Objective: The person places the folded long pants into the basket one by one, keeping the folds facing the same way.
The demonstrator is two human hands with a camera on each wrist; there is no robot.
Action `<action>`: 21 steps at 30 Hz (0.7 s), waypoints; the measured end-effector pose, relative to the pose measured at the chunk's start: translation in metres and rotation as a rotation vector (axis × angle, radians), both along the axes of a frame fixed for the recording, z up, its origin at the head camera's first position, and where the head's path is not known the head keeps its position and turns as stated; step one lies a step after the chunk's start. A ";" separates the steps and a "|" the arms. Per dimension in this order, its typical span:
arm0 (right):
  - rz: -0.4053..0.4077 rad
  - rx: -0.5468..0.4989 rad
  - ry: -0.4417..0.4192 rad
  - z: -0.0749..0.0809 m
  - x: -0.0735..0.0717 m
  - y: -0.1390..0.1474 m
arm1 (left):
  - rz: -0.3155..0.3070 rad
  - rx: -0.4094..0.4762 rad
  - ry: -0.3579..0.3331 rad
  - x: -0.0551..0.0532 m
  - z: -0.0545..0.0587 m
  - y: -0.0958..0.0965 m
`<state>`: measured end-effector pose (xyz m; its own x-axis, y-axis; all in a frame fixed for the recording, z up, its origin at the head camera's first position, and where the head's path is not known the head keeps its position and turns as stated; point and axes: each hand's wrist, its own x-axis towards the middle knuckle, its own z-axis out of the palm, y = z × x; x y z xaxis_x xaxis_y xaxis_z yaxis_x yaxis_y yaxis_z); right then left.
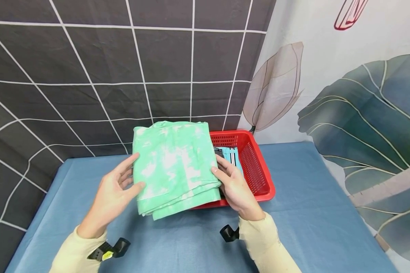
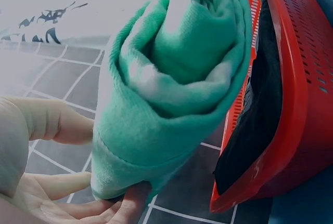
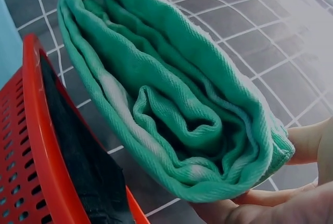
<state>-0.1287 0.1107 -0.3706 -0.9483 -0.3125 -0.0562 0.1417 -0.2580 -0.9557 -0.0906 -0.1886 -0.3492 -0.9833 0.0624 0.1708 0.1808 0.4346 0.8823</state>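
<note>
A folded green-and-white tie-dye cloth (image 1: 177, 167) is held up flat between both hands, overlapping the left part of a red basket (image 1: 256, 167). The left hand (image 1: 111, 195) grips its left edge, thumb on the near face and fingers going round underneath in the left wrist view. On the opposite edge, the right hand (image 1: 237, 187) pinches the cloth with thumb on top and fingers behind. Both wrist views show the cloth's thick layers rolled into one another (image 3: 182, 115). Its lower corner hangs in loose, uneven layers.
Inside the basket lie a light blue striped cloth (image 1: 233, 156) and a black cloth (image 2: 260, 99), partly hidden by the green one. A blue sheet (image 1: 314, 212) covers the table. Behind it hang a dark grid-patterned curtain (image 1: 167, 57) and a white leaf-print one (image 1: 283, 87).
</note>
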 end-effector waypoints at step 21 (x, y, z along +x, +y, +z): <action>-0.026 -0.016 0.013 -0.003 -0.006 0.016 | -0.092 0.155 -0.004 -0.016 -0.005 0.019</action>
<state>-0.1351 0.1265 -0.3731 -0.9568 -0.2883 -0.0390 0.1221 -0.2764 -0.9533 -0.1071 -0.1700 -0.3538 -0.9754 0.1255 0.1815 0.2100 0.2752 0.9382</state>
